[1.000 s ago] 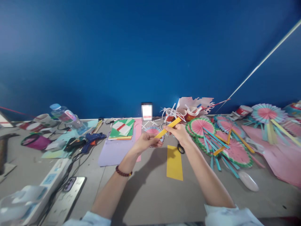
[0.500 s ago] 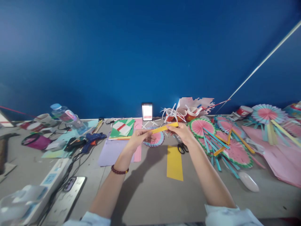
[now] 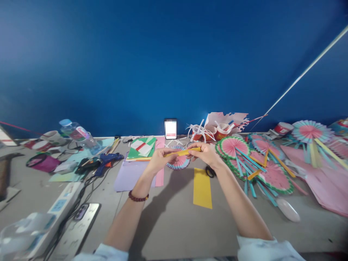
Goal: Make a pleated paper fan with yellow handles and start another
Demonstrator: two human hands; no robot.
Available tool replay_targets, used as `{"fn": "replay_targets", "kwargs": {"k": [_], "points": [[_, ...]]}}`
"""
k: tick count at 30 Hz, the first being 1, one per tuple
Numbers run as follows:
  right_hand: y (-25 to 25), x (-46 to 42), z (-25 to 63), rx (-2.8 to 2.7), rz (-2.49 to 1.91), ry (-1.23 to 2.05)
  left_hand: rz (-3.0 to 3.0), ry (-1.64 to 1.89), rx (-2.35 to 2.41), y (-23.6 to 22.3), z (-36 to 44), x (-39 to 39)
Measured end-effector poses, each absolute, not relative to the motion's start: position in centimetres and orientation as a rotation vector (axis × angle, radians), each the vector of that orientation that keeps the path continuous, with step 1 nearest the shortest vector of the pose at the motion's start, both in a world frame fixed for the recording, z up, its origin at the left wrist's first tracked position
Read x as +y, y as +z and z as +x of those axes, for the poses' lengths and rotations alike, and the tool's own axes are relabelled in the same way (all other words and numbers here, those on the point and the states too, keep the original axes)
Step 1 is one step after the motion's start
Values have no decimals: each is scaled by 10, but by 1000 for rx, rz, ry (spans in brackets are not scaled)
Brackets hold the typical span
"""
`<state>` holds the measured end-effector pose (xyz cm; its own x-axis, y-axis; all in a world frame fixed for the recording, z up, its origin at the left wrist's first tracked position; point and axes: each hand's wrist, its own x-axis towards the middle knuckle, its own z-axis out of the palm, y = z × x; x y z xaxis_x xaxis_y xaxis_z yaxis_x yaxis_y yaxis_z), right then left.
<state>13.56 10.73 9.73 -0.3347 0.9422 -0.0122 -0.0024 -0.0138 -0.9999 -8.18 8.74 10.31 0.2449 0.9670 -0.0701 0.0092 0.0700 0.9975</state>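
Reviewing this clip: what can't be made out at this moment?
All in the head view:
- Yellow strip: partly hidden by the fingers of the left hand and right hand.
- Scissors: blades hidden behind the right hand.
- Pleated disc: partly covered by the strip and hands.
- Propped screen: pixelated, unreadable.
- Pink sheet: cut off by the right edge.

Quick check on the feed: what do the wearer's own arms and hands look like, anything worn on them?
Both the left hand and right hand are ungloved. A dark reddish-brown beaded bracelet circles the left wrist; none shows on the right. Pale blue sleeves leave the forearms bare.
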Motion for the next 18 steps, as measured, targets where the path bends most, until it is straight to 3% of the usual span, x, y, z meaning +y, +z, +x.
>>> {"fn": "replay_targets", "kwargs": {"k": [18], "points": [[96, 111, 152, -1370, -770, 1718, 1117, 980, 987, 113, -91, 85]]}}
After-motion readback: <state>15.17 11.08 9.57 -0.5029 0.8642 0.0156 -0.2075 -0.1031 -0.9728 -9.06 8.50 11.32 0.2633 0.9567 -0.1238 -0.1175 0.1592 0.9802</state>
